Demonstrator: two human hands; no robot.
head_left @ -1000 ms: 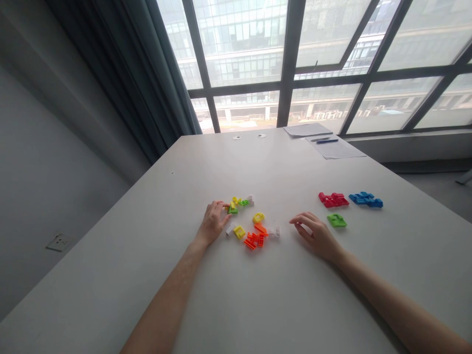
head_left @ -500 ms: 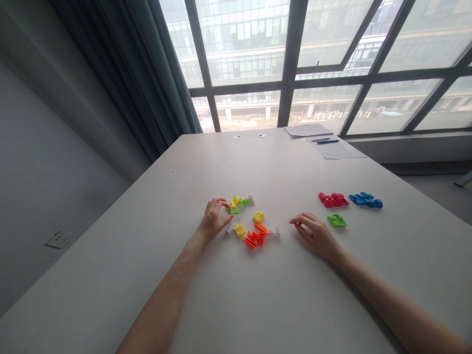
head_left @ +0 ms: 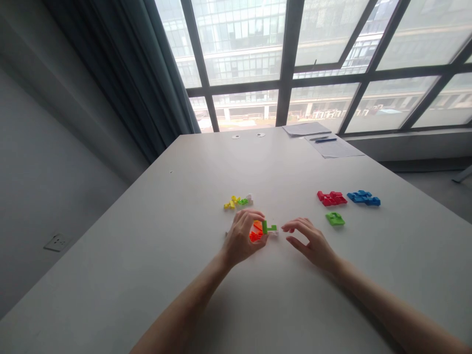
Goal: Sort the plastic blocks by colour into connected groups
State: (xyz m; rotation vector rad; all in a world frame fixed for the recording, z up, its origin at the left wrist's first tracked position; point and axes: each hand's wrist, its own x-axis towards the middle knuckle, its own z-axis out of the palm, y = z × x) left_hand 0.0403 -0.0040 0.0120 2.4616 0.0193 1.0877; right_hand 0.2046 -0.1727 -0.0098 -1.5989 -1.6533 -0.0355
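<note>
My left hand [head_left: 244,237] pinches a green plastic piece [head_left: 270,228] between thumb and fingers, above the table. Behind and under it lie orange pieces [head_left: 255,236], partly covered by the hand. A whitish clear piece [head_left: 275,233] shows just below the green one. My right hand [head_left: 308,240] is close by on the right, thumb and fingers apart, with nothing in it. Beyond the left hand sit small yellow pieces [head_left: 232,202], a bright green piece [head_left: 243,201] and a white piece [head_left: 250,198]. Other yellow pieces are hidden by the left hand.
To the right lie groups of red pieces [head_left: 332,198] and blue pieces [head_left: 364,198], with a flat green piece [head_left: 335,219] nearer. Papers [head_left: 341,149] and a pen [head_left: 326,140] rest at the far right of the white table [head_left: 206,162], by the window.
My left hand has picked up the green piece from the left of the pile and carried it right. My right hand has shifted slightly left, its fingers wider apart.
</note>
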